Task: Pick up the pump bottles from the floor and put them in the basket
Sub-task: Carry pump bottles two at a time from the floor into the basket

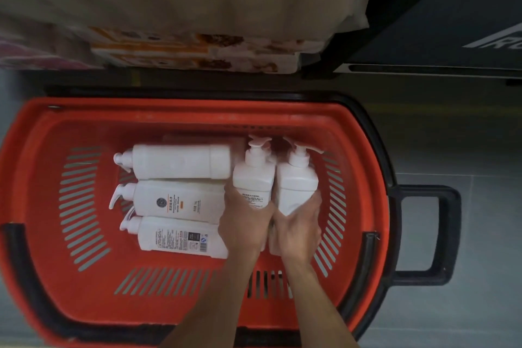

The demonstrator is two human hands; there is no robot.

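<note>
Item 1, red basket: we log a black rim and a black handle at 3 o'clock, with bare slotted floor open at 6 and 9 o'clock
Item 2, paper packs: stacked beyond the 12 o'clock edge
Item 3, three lying bottles: inside the basket, side by side, pumps toward 9 o'clock
Item 4, left bottle and right bottle: inside the basket near the 3 o'clock wall, pumps toward 12 o'clock
Item 5, our left hand: fingers curled round the left bottle's base
Item 6, our right hand: wrapped round the right bottle's base, beside the left hand
</note>
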